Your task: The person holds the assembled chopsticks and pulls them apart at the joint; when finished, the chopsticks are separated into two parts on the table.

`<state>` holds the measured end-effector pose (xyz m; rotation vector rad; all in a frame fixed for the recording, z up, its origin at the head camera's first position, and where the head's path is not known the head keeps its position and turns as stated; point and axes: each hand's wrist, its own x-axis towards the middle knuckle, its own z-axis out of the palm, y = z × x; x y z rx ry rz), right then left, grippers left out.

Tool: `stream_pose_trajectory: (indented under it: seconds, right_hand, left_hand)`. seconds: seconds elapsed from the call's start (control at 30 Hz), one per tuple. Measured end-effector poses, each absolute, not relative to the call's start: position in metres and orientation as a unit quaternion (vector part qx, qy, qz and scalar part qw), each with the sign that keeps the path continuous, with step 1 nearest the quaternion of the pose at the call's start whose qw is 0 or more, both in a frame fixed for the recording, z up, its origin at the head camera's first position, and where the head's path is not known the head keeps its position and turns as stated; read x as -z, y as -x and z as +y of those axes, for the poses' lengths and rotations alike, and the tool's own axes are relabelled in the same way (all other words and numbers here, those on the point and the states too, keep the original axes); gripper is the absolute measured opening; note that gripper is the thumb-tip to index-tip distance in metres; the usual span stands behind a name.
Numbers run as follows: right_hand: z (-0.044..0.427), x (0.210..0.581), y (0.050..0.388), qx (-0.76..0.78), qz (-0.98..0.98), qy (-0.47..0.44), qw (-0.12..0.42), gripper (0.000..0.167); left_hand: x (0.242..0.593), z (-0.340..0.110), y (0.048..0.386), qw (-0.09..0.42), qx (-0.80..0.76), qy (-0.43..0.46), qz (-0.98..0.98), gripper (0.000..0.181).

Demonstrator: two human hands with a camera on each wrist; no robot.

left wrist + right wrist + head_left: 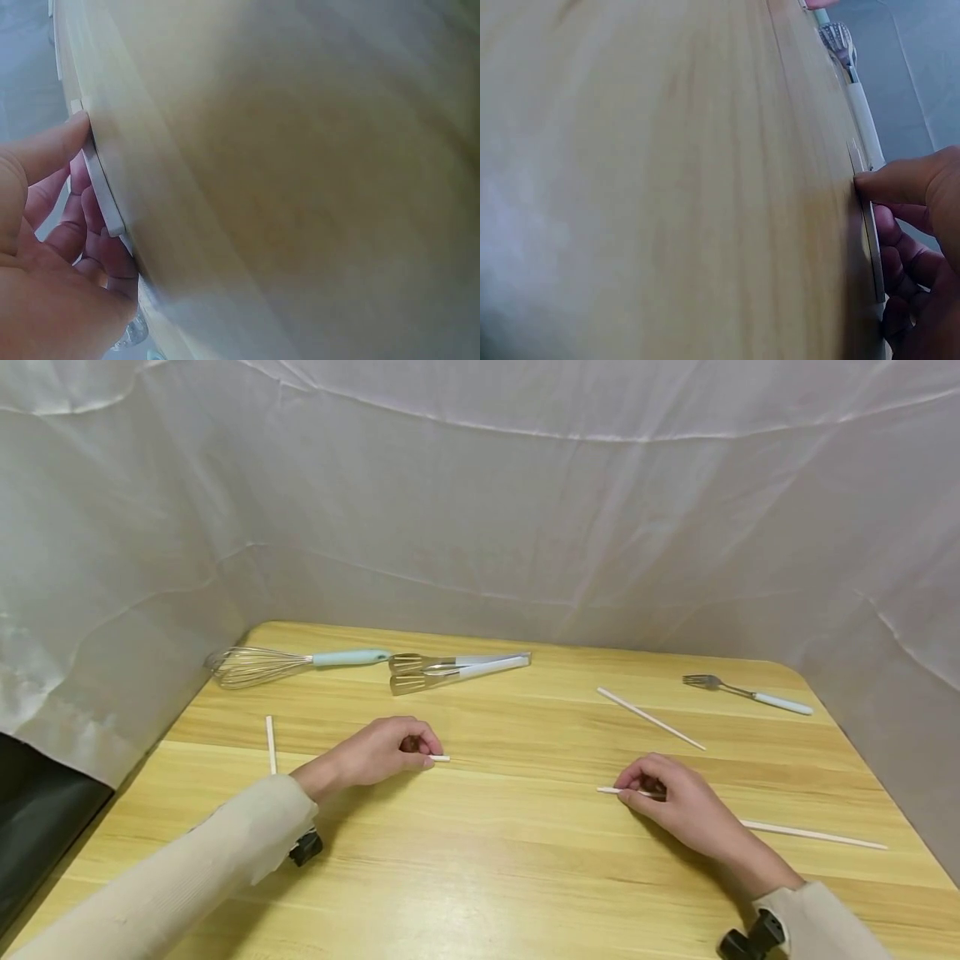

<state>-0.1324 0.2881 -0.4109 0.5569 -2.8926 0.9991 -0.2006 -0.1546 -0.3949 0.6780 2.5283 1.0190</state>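
My left hand (386, 750) pinches a short white stick (441, 758) between thumb and fingers, low over the wooden table; in the left wrist view the stick (103, 187) runs along the inside of the curled fingers. To the right, my right hand (678, 802) pinches another thin white stick (606, 790), whose tip points left. The right wrist view shows that stick (874, 247) under the thumb, its far end beside the fingers. A white stick (272, 743) lies beyond my left forearm, and a longer one (817, 835) lies right of my right wrist.
A whisk (348, 657) with a light blue handle and slotted metal utensils (491, 667) with white handles lie along the back left of the table (465, 877). Another white stick (651, 718) lies diagonally beyond my right hand, and a fork (780, 702) is at the back right. Pale fabric (480, 510) hangs behind.
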Motion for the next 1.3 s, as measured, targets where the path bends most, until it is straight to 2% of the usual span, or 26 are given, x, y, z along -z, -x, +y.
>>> stream_pose_trajectory:
  seconds: [0.2,0.37,0.53,0.73,1.07,1.3]
  right_hand:
    - [0.288,0.411,0.132,-0.326,-0.928,-0.18,0.018,0.008]
    - [0.286,0.41,0.133,-0.331,-0.926,-0.182,0.016,0.007]
    - [0.286,0.408,0.134,-0.329,-0.927,-0.179,0.009,0.008]
    - [0.288,0.408,0.135,-0.323,-0.929,-0.178,0.012,0.008]
    - [0.29,0.408,0.135,-0.326,-0.929,-0.176,0.003,0.007]
    - [0.289,0.408,0.136,-0.32,-0.931,-0.177,0.003,0.009]
  left_hand:
    - [0.394,-0.157,0.199,0.164,-0.365,-0.244,0.883,0.007]
    - [0.389,-0.173,0.199,0.159,-0.398,-0.232,0.874,0.016]
    - [0.382,-0.205,0.202,0.123,-0.386,-0.211,0.89,0.022]
    - [0.38,-0.256,0.209,0.08,-0.363,-0.193,0.908,0.022]
    - [0.386,-0.318,0.211,0.052,-0.346,-0.189,0.918,0.019]
    - [0.39,-0.337,0.206,0.063,-0.363,-0.193,0.909,0.027]
